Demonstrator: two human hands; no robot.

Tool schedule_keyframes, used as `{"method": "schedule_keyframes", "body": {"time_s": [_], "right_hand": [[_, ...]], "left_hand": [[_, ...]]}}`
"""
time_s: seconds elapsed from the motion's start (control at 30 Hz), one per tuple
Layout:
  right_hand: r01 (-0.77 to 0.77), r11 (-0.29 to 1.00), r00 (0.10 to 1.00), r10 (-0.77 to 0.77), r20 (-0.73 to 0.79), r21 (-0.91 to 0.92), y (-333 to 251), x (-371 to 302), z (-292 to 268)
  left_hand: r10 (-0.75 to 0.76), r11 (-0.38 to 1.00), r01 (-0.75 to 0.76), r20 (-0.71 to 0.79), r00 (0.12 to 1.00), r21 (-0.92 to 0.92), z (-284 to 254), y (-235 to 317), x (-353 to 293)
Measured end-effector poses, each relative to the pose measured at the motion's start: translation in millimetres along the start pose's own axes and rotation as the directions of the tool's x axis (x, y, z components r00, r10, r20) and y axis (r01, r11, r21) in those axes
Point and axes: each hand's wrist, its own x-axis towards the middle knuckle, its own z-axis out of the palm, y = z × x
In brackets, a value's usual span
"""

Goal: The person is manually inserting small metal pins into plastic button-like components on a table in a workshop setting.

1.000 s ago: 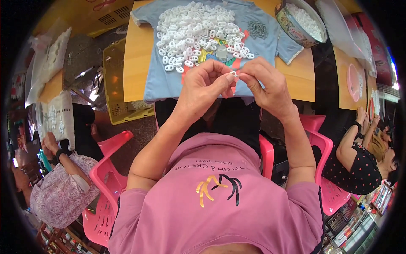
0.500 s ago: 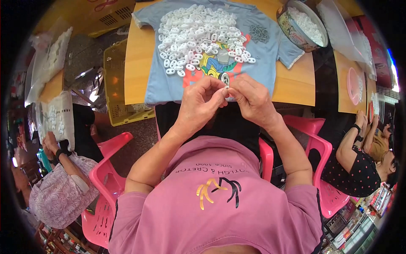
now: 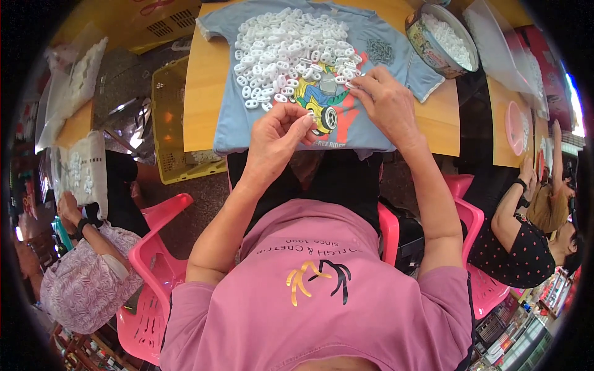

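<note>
Head view: left hand [image 3: 275, 139] fingertips pinched on one small white piece [image 3: 309, 115], just off the shirt's [image 3: 235, 127] near edge. Right hand [image 3: 387, 102] fingers curled down, touching the pile [image 3: 288, 49] at its right edge on the shirt. Shirt spread on wooden table [image 3: 198, 93]. Tin [image 3: 433, 40] of pieces right of shirt, yellow crate [image 3: 170, 133] left, pink chairs [image 3: 154, 247] nearer.

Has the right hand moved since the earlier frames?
Yes. The right hand left the left hand and reached up onto the blue T-shirt, at the pile of white pieces.
</note>
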Motion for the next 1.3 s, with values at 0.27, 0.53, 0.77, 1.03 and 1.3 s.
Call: {"method": "schedule_keyframes", "body": {"time_s": [0.27, 0.53, 0.77, 1.03, 1.3], "right_hand": [[-0.405, 0.636, 0.914, 0.307, 0.266, 0.657, -4, -8, -2], [-0.554, -0.057, 0.790, 0.278, 0.546, 0.831, -30, -14, -19], [-0.459, 0.098, 0.856, 0.313, 0.411, 0.883, -38, -16, -19], [-0.284, 0.440, 0.934, 0.330, 0.140, 0.852, -50, -24, -6], [-0.315, 0.323, 0.922, 0.327, 0.207, 0.892, -53, -23, -16]], "left_hand": [[0.022, 0.999, -0.023, -0.017, 1.000, -0.027, 6, 5, 3], [0.068, 0.992, -0.071, -0.028, 0.997, -0.108, 21, 20, 9], [0.172, 0.980, -0.173, -0.013, 0.985, -0.098, 29, 19, 8], [0.099, 0.989, -0.099, -0.011, 0.995, -0.108, 34, 17, 4], [0.023, 0.985, -0.022, 0.003, 1.000, -0.171, 34, 24, 6]]}}
